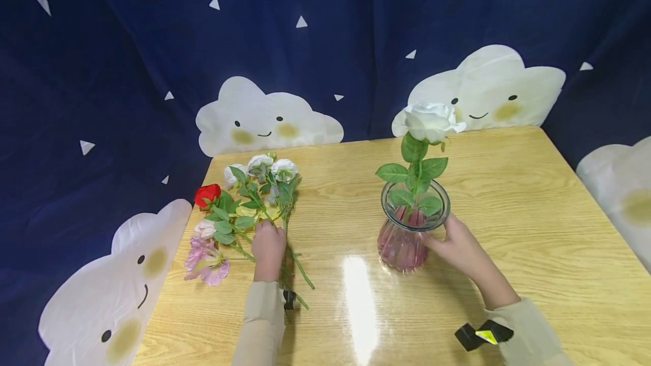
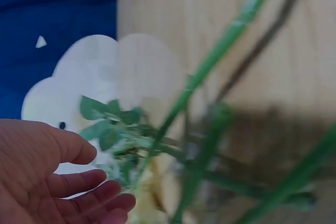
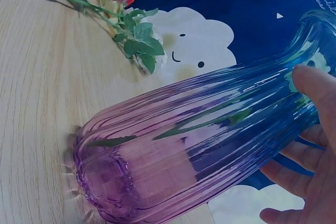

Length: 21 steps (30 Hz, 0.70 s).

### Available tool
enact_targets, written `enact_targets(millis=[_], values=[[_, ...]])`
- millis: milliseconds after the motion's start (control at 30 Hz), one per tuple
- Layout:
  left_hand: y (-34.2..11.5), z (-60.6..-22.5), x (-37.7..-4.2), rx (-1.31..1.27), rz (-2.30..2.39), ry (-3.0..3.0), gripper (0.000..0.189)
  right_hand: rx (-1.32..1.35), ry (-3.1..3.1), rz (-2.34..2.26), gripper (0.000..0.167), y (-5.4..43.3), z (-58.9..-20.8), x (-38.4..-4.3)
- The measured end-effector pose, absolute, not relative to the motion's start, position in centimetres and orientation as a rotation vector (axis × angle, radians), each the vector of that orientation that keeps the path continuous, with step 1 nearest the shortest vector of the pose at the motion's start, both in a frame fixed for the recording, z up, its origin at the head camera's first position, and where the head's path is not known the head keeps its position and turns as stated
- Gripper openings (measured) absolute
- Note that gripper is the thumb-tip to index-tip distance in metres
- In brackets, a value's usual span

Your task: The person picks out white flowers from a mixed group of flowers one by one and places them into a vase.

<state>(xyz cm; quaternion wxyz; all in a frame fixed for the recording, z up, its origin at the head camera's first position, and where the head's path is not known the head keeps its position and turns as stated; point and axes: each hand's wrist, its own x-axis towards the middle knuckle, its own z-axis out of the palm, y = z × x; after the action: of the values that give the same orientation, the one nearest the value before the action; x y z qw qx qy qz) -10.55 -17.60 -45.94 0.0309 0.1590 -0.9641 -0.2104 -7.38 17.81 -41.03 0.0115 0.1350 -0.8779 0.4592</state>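
Observation:
A ribbed glass vase (image 1: 403, 244), pinkish at its base, stands upright on the right half of the table. One white rose (image 1: 431, 122) with green leaves rises out of its mouth, and its stem shows through the glass in the right wrist view. My right hand (image 1: 460, 247) holds the vase at its neck, thumb on the near side. Over the flower pile at left is my left hand (image 1: 269, 244), its fingers loosely bent and thumb apart in the left wrist view. Green stems (image 2: 210, 66) pass close to its fingertips; contact cannot be made out.
Around the left hand lie a red rose (image 1: 207, 196), a pale pink bud (image 1: 204, 229), a pink-purple flower (image 1: 213, 269), several white blooms (image 1: 283, 169) and a yellow flower (image 1: 269, 212). A dark blue cloth (image 1: 325, 44) with clouds hangs behind the wooden table (image 1: 335, 185).

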Motion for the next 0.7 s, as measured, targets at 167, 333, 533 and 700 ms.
enact_targets(millis=[167,333,533,700], values=[[-18.0,-47.5,-10.7,0.526,-0.750,-3.026,0.031,0.418,-2.744,1.430,0.067,17.8,-40.9,-7.3],[-18.2,-48.3,-10.6,0.532,-0.826,-3.026,0.033,0.422,-2.740,1.440,0.067,17.7,-40.8,-7.2],[-18.3,-48.4,-10.7,0.573,-0.855,-3.043,0.032,0.422,-2.735,1.446,0.065,17.6,-41.0,-7.3],[-18.3,-48.4,-10.9,0.557,-0.833,-3.039,0.028,0.413,-2.731,1.445,0.067,17.7,-41.1,-7.3]])
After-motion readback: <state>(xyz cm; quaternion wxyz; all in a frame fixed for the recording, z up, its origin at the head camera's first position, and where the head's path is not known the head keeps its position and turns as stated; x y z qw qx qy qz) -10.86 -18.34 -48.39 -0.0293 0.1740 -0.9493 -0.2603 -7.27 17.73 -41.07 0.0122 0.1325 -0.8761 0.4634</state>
